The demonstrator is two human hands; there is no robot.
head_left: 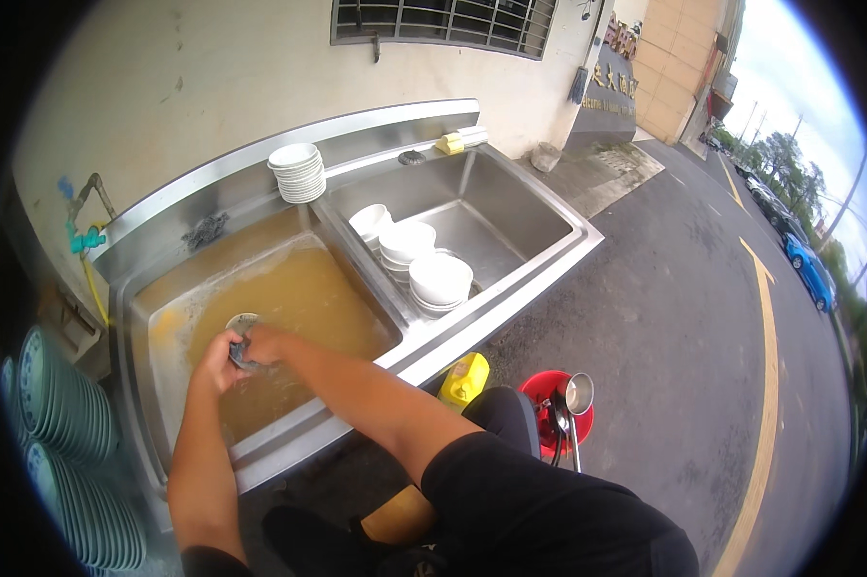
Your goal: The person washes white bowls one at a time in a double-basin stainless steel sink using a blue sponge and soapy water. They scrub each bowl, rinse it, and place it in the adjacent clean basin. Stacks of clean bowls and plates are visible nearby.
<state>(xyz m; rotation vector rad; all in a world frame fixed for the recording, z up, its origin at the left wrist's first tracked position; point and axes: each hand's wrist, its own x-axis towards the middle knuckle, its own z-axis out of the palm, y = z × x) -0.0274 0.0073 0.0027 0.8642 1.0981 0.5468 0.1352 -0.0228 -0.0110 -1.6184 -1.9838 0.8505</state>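
Observation:
Both my hands are low over the left sink basin point(169, 356), which holds murky brown water. My left hand point(222, 363) is closed on the near left side of a small pale bowl point(243, 320). Reaching in from the right, my right hand point(266, 344) presses a dark grey scrubber point(241, 356) against the bowl, its fingertips partly hidden. A stack of white bowls point(298, 173) stands on the sink's back ledge. More white bowls point(441, 279) sit in a row of stacks along the left side of the right basin point(515, 226).
Another dark scrubber point(206, 231) lies on the back ledge, and a yellow sponge point(449, 143) at the far corner. Tall stacks of greenish plates point(73, 413) stand left. A teal tap point(87, 238) is on the wall. A yellow jug point(465, 379) and red bucket point(537, 385) with a ladle point(579, 392) stand below.

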